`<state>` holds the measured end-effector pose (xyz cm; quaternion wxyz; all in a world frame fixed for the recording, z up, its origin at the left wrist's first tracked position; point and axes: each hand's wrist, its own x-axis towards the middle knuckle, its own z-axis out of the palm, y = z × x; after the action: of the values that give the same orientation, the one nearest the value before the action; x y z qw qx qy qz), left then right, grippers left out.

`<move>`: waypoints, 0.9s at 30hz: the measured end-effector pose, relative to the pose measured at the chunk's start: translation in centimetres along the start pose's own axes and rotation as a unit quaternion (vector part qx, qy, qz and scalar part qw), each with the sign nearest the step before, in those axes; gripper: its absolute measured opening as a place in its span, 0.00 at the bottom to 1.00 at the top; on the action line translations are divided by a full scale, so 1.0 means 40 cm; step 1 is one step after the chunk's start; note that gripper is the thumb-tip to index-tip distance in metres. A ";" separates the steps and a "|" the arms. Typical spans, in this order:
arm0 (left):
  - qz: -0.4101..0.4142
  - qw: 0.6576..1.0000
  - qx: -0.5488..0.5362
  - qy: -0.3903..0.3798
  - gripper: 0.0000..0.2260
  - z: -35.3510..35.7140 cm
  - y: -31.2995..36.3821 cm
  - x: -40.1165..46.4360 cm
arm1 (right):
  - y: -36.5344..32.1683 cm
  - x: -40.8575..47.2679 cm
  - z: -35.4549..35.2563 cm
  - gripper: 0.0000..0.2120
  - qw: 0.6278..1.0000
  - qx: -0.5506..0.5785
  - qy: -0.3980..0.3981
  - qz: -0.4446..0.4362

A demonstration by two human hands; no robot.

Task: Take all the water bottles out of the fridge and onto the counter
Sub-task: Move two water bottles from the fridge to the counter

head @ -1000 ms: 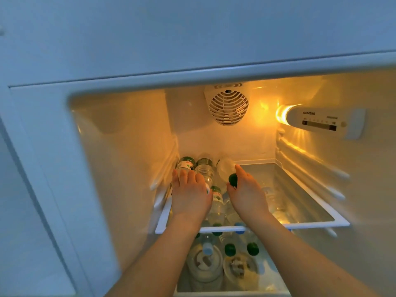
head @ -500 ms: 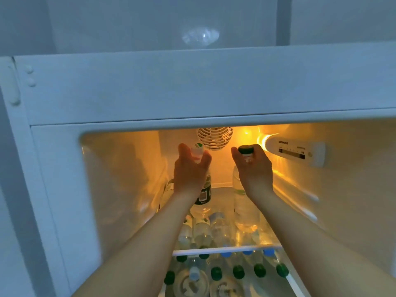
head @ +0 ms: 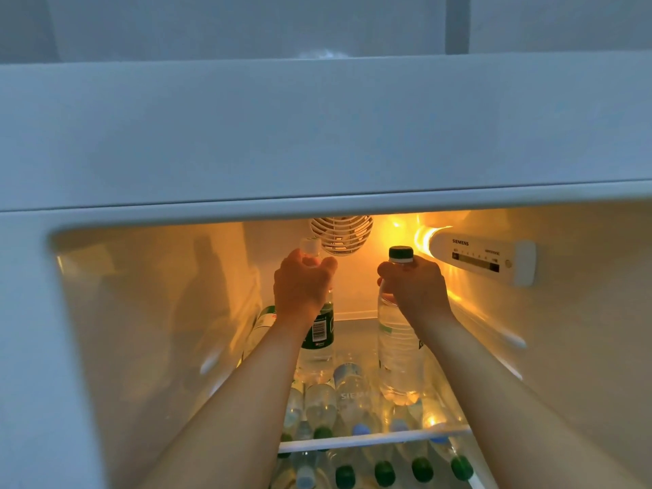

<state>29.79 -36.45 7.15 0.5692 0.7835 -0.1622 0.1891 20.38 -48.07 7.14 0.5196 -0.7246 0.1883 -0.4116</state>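
The fridge (head: 116, 312) stands open and fills the view, its lit upper compartment bounded above by the white top frame and below by a glass shelf (head: 374, 440) whose white front edge crosses near the bottom. Many water bottles lie on their sides on that shelf, caps toward the front, and more bottles with green caps show on the level under it; one further bottle leans against the left wall behind the left forearm. Both arms reach in from below, and each hand holds one bottle upright by the neck, lifted clear of the lying ones. The left hand (head: 303, 287) has its fingers curled round the neck of the labelled bottle (head: 317, 342), whose pale cap sits just under the round fan grille (head: 341, 231) on the back wall. The right hand (head: 414, 289) has its fingers wrapped round the neck of the clear bottle (head: 397, 358), its dark cap close beside the control panel (head: 483, 257) on the right wall. The step in hand looks like the lift-out of a pair of bottles. The next move calls for drawing both straight back toward the person, keeping the caps below the top frame and the bases above the lying bottles, then turning to find the counter, which is not in view. Much of the task remains, judging by the stock left inside.
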 end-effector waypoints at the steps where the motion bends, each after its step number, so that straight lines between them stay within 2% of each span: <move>1: 0.003 1.000 -0.001 0.011 0.13 -0.001 0.000 -0.004 | 0.001 -0.005 0.000 0.06 1.000 -0.002 0.005 -0.003; 11: 0.051 0.995 -0.066 0.057 0.06 -0.144 0.046 -0.175 | -0.095 -0.162 -0.049 0.09 0.998 -0.044 0.029 -0.039; 16: 0.068 0.992 -0.082 0.064 0.06 -0.271 0.075 -0.284 | -0.162 -0.277 -0.113 0.07 0.995 0.013 0.054 -0.089; 21: 0.049 0.984 -0.121 0.120 0.07 -0.396 0.108 -0.413 | -0.211 -0.416 -0.149 0.08 0.992 0.024 0.071 -0.104; 27: 0.031 0.987 -0.118 0.104 0.06 -0.520 0.125 -0.543 | -0.255 -0.582 -0.156 0.08 0.994 0.030 0.058 -0.087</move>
<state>6.09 -17.30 6.69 0.6657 0.6813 -0.1474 0.2663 0.10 -31.53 7.85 0.4919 -0.6971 0.1417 -0.5021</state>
